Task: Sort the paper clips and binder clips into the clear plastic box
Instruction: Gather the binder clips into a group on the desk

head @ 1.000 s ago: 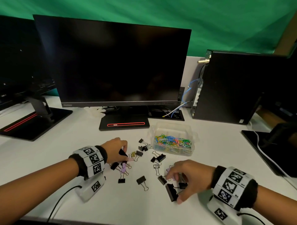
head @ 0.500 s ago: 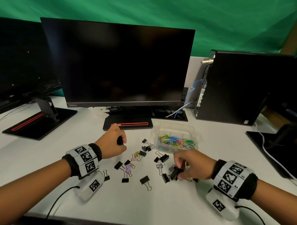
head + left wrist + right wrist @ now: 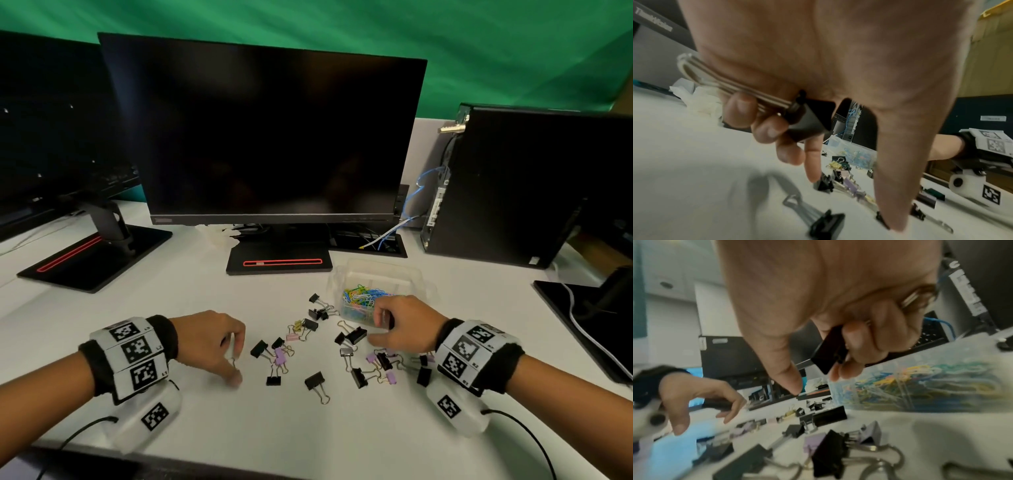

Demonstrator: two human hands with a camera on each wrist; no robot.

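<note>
Two dark monitors (image 3: 274,137) fill the upper frame over a white desk (image 3: 171,308). Left hand (image 3: 209,339) and right hand (image 3: 404,325) each pinch a black binder clip (image 3: 809,120), beside the plastic box (image 3: 380,274).

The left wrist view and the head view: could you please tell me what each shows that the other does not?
Only the left wrist view shows the black metal binder clip curled in the left hand.

Only the head view shows the large black monitor and the right hand beside the clear plastic box.

Both show that box, holding coloured paper clips, and loose binder clips on the white table.
</note>
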